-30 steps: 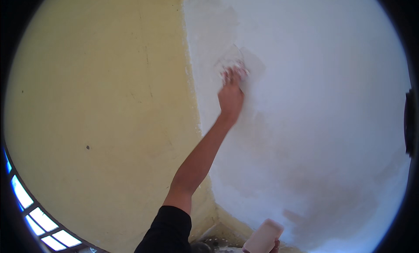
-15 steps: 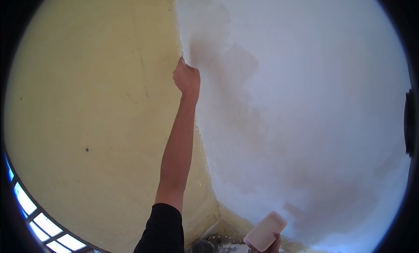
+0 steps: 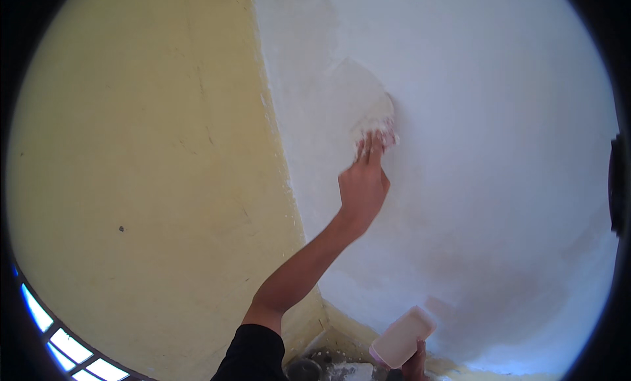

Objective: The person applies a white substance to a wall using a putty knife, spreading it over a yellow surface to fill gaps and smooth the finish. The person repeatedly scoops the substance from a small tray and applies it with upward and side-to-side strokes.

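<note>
My left hand is raised against the white wall, its fingers stretched upward and pressed over a flat, pale spreader. The spreader has a rounded edge on its right and is smeared with white paste and some red near the fingertips; its upper outline blends into the wall, so its exact kind is hard to make out. Low on the right, my right hand grips a shallow, pale pink rectangular tray, tilted, with its thumb over the near right side. Its other fingers are hidden beneath the tray.
A yellow wall fills the left and meets the white surface along a ragged line. Damp-looking greyish patches mark the lower right of the white wall. Below are a dark round container and splattered floor; a paned window lies lower left.
My left hand has moved right and a little down from the yellow-white border onto the white wall, turning to show its back with fingers extended. The tray has risen slightly.
</note>
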The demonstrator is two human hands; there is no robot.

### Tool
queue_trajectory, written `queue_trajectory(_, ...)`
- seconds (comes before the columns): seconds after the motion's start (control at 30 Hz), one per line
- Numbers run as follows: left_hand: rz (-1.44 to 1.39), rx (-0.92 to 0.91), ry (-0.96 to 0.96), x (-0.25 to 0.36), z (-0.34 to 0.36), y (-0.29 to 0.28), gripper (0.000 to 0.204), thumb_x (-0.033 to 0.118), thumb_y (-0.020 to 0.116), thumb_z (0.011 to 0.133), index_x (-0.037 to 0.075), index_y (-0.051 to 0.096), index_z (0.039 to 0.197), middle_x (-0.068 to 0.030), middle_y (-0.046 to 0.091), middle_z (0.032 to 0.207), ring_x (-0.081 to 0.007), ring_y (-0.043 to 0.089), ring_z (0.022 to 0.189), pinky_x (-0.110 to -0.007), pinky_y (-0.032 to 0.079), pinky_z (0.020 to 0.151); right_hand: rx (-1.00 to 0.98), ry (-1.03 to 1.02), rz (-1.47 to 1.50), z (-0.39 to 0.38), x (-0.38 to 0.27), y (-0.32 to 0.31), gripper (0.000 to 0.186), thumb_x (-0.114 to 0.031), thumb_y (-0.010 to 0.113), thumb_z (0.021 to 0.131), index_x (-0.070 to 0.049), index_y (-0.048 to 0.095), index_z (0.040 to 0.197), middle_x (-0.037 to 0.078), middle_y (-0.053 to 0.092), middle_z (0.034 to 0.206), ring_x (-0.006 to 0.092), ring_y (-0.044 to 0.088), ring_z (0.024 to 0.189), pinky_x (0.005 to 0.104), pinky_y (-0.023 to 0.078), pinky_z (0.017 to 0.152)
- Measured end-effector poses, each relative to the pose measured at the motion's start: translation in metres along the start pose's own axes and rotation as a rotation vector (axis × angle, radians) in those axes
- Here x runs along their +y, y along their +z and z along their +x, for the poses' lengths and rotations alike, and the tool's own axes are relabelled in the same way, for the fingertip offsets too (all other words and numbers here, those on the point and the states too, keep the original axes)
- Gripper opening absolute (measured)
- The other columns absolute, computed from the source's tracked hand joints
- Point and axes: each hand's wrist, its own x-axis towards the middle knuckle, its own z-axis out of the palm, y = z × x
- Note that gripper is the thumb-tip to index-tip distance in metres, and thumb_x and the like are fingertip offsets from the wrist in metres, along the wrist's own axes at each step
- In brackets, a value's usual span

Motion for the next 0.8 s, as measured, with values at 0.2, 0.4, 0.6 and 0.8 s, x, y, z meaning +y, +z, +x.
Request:
queue_trajectory(0.2, -0.426, -0.041, -0.384, -0.005, -0.058, -0.043, 0.027, -0.001, 0.057, 0.088, -0.001, 0.062, 0.114, -0.0187, 0.070, 0.093, -0.0245, 0.071, 0.075, -0.032, 0.051, 0.060, 0.172, -0.178, 0.054, -0.005, 0.001, 0.014, 0.060, -0.046, 0.050, 0.092, -0.014, 0.033, 0.141, 0.015, 0.049, 0.130, 0.0350, 0.056, 0.116, 0.0525, 0.048, 0.097)
queue_trajectory(0.4, -0.976, -0.428, -1.042, -0.001, -0.192, -0.097, 0.016, 0.008, 0.054, 0.097, -0.003, 0.064, 0.104, -0.0046, 0.067, 0.077, -0.0072, 0.059, 0.067, -0.024, 0.045, 0.059, 0.131, -0.302, -0.152, -0.018, 0.031, 0.010, 0.061, -0.043, 0.052, 0.090, -0.016, 0.031, 0.141, 0.013, 0.049, 0.126, 0.0317, 0.056, 0.112, 0.0484, 0.053, 0.090)
queue_trajectory(0.6, -0.988, -0.898, -1.353, -0.007, -0.330, -0.135, 0.017, 0.010, 0.056, 0.097, -0.004, 0.064, 0.104, -0.0026, 0.067, 0.080, -0.0069, 0.059, 0.072, -0.028, 0.048, 0.062, 0.260, -0.262, -0.182, 0.004, 0.092, 0.011, 0.056, -0.040, 0.052, 0.094, -0.019, 0.031, 0.142, 0.011, 0.047, 0.128, 0.0276, 0.053, 0.117, 0.0461, 0.051, 0.094)
queue_trajectory(0.8, -0.422, -0.886, -0.842, -0.058, -0.337, -0.189, 0.016, 0.008, 0.056, 0.089, -0.002, 0.064, 0.098, -0.0161, 0.066, 0.076, -0.0298, 0.064, 0.066, -0.040, 0.048, 0.063, 0.177, -0.139, -0.155, 0.035, 0.180, 0.050, 0.069, -0.027, 0.055, 0.095, -0.021, 0.016, 0.151, 0.013, 0.039, 0.138, 0.0285, 0.047, 0.124, 0.0452, 0.047, 0.100)
